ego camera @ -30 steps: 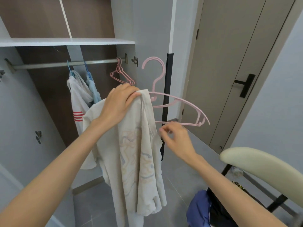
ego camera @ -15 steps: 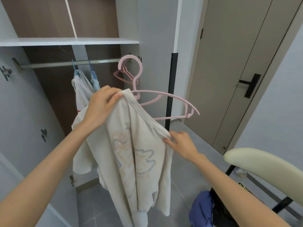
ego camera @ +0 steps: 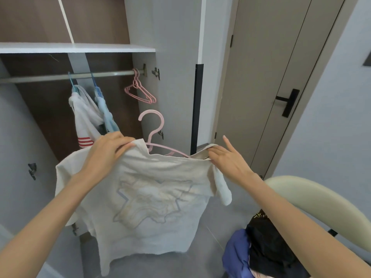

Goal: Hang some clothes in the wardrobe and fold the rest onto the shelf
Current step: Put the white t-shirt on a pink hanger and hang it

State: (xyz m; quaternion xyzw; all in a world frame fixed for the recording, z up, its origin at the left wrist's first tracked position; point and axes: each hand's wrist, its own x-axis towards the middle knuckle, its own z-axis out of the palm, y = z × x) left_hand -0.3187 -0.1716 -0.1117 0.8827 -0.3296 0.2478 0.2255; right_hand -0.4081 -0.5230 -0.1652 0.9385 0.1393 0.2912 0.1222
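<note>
We can read no text, brand or number anywhere. The cream cotton T-shirt (ego camera: 140, 165) bears only a pale star-shaped line drawing (ego camera: 152, 201). The yellow marks (ego camera: 259, 214) on the black garment (ego camera: 267, 243) at five o'clock are too small for us to read.

Soft even light, wide-angle edge distortion

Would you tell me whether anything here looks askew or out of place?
The cream T-shirt sits crooked on the tilted pink hanger, and the sleeve below the right hand is bunched up. Nothing looks spilled or damaged.
</note>
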